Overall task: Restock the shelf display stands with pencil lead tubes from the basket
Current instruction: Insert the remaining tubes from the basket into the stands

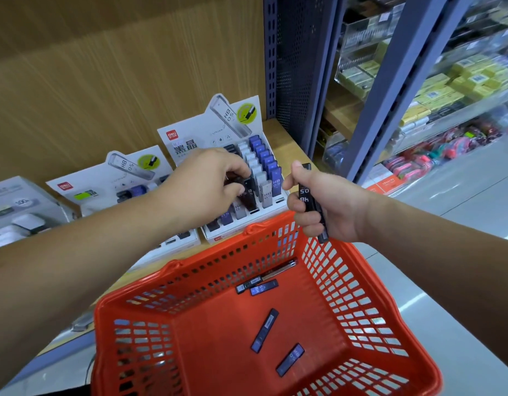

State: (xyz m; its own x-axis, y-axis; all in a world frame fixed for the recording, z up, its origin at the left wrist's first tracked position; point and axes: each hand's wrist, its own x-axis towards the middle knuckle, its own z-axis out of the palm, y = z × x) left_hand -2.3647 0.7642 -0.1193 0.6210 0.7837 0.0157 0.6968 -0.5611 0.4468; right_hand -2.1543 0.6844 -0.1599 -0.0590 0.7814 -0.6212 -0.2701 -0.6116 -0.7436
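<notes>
Pencil lead tubes (307, 195), black ones, were bundled in my right hand (327, 212), with the fingers curled around them. My left hand (215, 178) pinched one black tube (249, 185) at the black row of the display stand (187, 135). Just below was the red basket (361, 270), with several loose tubes (265, 328) on its floor. A second stand (104, 178) stood to the left on the wooden shelf (287, 144).

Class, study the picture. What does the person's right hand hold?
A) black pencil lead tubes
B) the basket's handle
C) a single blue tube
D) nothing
A: the right hand grips black pencil lead tubes above the basket, while the left hand pinches a dark tube at the display stand.
</notes>
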